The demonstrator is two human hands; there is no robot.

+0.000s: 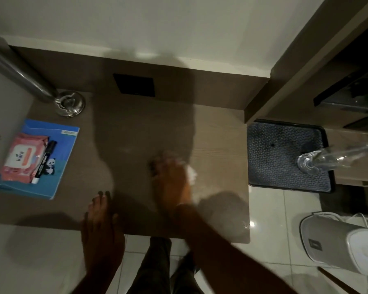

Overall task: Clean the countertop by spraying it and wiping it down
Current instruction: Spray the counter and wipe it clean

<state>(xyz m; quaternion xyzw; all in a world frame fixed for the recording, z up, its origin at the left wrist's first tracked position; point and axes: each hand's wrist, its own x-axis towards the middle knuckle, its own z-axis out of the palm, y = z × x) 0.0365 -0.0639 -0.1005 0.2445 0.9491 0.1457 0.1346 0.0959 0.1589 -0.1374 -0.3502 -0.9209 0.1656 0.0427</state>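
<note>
The brown countertop (136, 132) fills the middle of the view. My right hand (171, 181) lies palm down on it right of centre, blurred by motion, pressing a white wipe (192, 174) that shows at the hand's right edge. My left hand (101, 217) rests flat near the counter's front edge, fingers spread, holding nothing. A clear spray bottle (327, 159) with a green top lies tilted at the right, over the dark tray.
At the counter's left lies a blue book (63, 158) with a pink wipes pack (22, 158) and a black marker (45, 160) on it. A metal ashtray (71, 105) sits behind. A dark patterned tray (285, 153) stands right; a grey appliance (338, 245) is on the tiled floor.
</note>
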